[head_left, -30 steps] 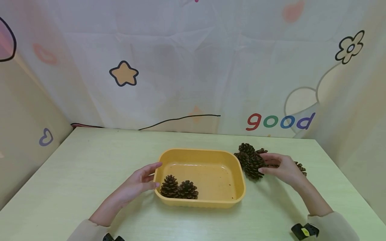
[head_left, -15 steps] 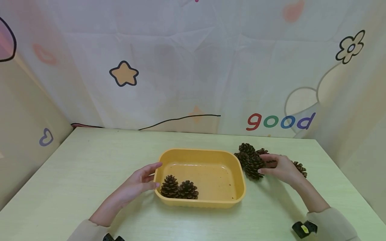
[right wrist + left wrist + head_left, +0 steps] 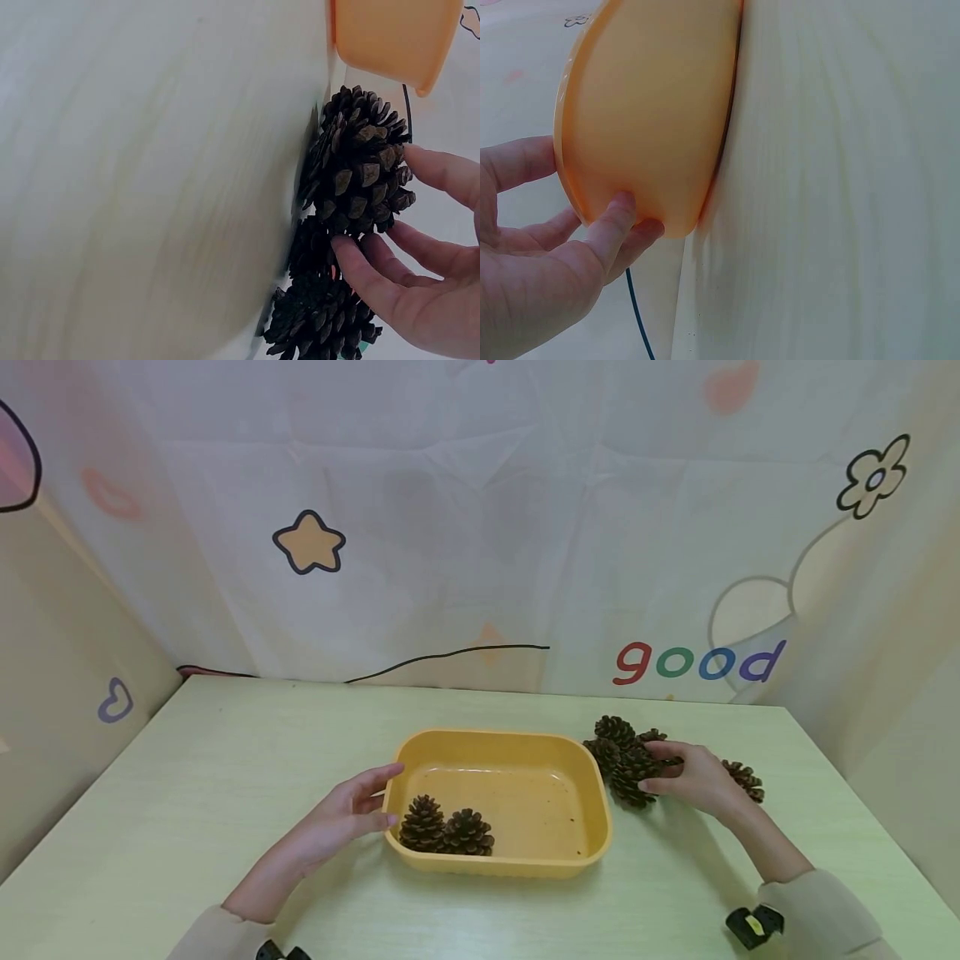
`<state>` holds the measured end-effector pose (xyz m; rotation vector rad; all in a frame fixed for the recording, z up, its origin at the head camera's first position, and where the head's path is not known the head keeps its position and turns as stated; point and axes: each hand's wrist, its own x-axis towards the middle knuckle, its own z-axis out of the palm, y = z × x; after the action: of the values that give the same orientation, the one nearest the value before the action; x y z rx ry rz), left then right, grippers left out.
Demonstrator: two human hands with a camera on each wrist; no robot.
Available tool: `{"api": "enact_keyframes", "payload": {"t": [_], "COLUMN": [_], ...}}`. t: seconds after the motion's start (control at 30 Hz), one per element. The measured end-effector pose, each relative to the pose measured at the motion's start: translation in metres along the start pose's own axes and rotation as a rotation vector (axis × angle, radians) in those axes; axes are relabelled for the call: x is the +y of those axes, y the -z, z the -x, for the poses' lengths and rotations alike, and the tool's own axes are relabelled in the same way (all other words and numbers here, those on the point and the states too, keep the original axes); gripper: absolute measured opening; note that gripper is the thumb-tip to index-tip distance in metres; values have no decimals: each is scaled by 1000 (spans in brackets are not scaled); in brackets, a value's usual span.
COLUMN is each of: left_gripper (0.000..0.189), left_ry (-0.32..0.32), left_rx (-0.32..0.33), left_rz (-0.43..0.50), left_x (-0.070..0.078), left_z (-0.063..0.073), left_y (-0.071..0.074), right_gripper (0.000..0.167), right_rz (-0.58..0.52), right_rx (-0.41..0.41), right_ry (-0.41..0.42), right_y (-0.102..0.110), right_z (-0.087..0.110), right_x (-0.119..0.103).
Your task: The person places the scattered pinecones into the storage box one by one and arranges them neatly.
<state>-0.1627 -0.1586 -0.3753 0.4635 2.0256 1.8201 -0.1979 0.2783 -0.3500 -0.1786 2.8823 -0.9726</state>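
My left hand (image 3: 352, 814) holds the left end of a yellow plastic basin (image 3: 525, 865). Thumb and forefinger lie on its rim, while other fingers touch the outer wall (image 3: 652, 112). Two pine cones, one at the left (image 3: 422, 825) and a neighbour (image 3: 468, 833), stand inside at the near left corner. Beyond the right end, my right hand (image 3: 697, 781) grips a large pine cone (image 3: 356, 169). It lies between the thumb and the other fingers, at the near side of a cluster. More pine cones (image 3: 615, 731) sit behind it; the hand partly hides the cluster.
A separate pine cone (image 3: 742, 779) lies right of my right hand, partly behind the wrist. The pale table (image 3: 225, 760) meets a printed cloth backdrop (image 3: 450, 527) at its back and sides. Small dark crumbs dot the basin floor.
My right hand shifts slightly around the pine cones, and its forearm moves a little left. More of the separate cone at the right shows. The left hand and basin stay still.
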Motion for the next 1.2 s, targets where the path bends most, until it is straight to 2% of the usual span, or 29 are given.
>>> {"api": "enact_keyframes", "payload": {"t": [0.43,0.9,1.2], "left_gripper": [68,69,69], "left_ry": [1,-1,-2], "left_rx": [4,-5,-5], "left_rz": [-6,2,1], "left_x": [2,1,0], "left_z": [0,-1,-1], "left_y": [0,0,0], "right_gripper": [60,49,56], "right_rz": [14,6,1], "right_rx": [7,23,2], "right_ry": [-26,17,33], "right_y": [-3,-7,-8], "right_z": [-4,-3,-3], "right_x": [-1,1,0]}}
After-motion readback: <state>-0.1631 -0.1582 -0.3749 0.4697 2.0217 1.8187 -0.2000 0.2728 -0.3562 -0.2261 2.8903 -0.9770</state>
